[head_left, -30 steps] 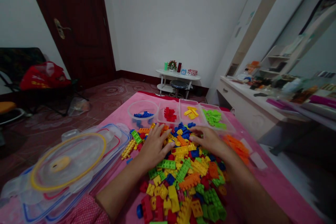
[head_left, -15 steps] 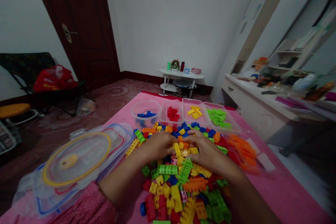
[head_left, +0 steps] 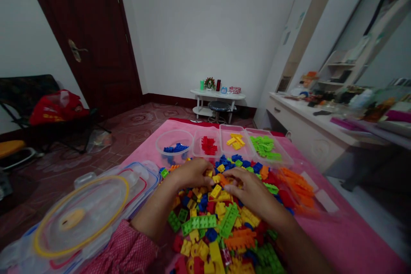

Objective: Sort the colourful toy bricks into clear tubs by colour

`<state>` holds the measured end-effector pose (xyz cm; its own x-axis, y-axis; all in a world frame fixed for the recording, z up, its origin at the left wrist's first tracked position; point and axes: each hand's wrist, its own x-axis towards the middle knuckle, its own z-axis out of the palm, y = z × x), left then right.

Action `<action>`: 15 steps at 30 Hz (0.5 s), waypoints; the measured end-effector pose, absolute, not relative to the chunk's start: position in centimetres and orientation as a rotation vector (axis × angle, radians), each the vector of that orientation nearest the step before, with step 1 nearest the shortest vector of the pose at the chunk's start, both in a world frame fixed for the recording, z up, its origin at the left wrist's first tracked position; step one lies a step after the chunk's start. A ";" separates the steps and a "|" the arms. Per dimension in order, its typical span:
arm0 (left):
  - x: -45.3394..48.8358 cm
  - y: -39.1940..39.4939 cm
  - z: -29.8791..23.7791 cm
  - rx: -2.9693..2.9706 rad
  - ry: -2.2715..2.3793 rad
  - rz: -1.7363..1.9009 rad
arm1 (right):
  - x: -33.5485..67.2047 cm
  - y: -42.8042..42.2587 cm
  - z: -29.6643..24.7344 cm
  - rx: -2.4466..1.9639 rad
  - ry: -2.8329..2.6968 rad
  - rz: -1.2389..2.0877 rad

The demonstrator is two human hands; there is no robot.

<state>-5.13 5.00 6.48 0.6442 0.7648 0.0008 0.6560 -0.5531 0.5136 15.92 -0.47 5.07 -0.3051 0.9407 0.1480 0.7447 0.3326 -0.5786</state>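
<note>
Resting, at six o'clock in the head view, on a heap of mixed-colour plastic blocks (head_left: 221, 218), left hand (head_left: 192, 173) and right hand (head_left: 248, 186) are curled; whether anything is pinched cannot be told. Towards twelve, small single-colour batches (head_left: 208, 145) are already held in clear plastic tubs (head_left: 247, 150); most blocks are left heaped.

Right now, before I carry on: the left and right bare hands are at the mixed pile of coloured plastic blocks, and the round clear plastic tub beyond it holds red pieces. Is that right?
Not quite: in the head view, the round clear plastic tub holds blue plastic pieces, not red. The left bare hand and right bare hand are at the mixed pile of coloured plastic blocks.
</note>
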 end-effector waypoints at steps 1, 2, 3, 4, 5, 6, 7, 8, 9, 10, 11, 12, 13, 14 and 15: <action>-5.4 5.2 6.3 2.371 1.088 0.327 | 15.8 -0.5 5.0 -1.472 -2.147 0.551; -5.5 5.4 6.0 2.350 1.074 0.341 | 15.7 -0.5 5.0 -1.457 -2.168 0.533; -5.7 5.6 5.7 2.329 1.068 0.355 | 15.6 -0.6 4.9 -1.439 -2.197 0.517; -5.8 5.8 5.5 2.311 1.068 0.367 | 15.4 -0.6 4.8 -1.418 -2.227 0.505; -5.8 6.0 5.3 2.296 1.069 0.376 | 15.3 -0.7 4.7 -1.400 -2.251 0.495; -5.8 6.1 5.1 2.287 1.075 0.385 | 15.1 -0.8 4.7 -1.389 -2.263 0.489; -5.8 6.2 5.0 2.283 1.079 0.391 | 15.0 -0.8 4.6 -1.387 -2.261 0.483; -5.7 6.3 4.9 2.286 1.079 0.396 | 14.9 -0.8 4.5 -1.394 -2.246 0.474; -5.7 6.3 4.9 2.291 1.075 0.399 | 14.8 -0.8 4.4 -1.410 -2.223 0.464; -5.6 6.2 4.9 2.296 1.070 0.402 | 14.7 -0.8 4.4 -1.432 -2.198 0.453; -5.6 6.2 5.0 2.298 1.070 0.409 | 14.7 -0.7 4.4 -1.453 -2.174 0.444; -5.5 6.1 5.0 2.297 1.079 0.420 | 14.7 -0.7 4.5 -1.469 -2.155 0.441; -5.5 6.1 5.0 2.293 1.088 0.428 | 14.8 -0.6 4.6 -1.476 -2.144 0.445; -5.5 6.0 5.0 2.291 1.094 0.433 | 15.0 -0.6 4.9 -1.478 -2.134 0.455; -5.5 6.0 5.0 2.289 1.099 0.437 | 15.2 -0.6 5.2 -1.475 -2.123 0.473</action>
<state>-5.48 5.99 5.00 0.6113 0.7899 0.0491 0.6083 -0.5086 0.6094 15.24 -0.59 5.21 -0.2815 0.9367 0.2085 0.7596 0.3502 -0.5480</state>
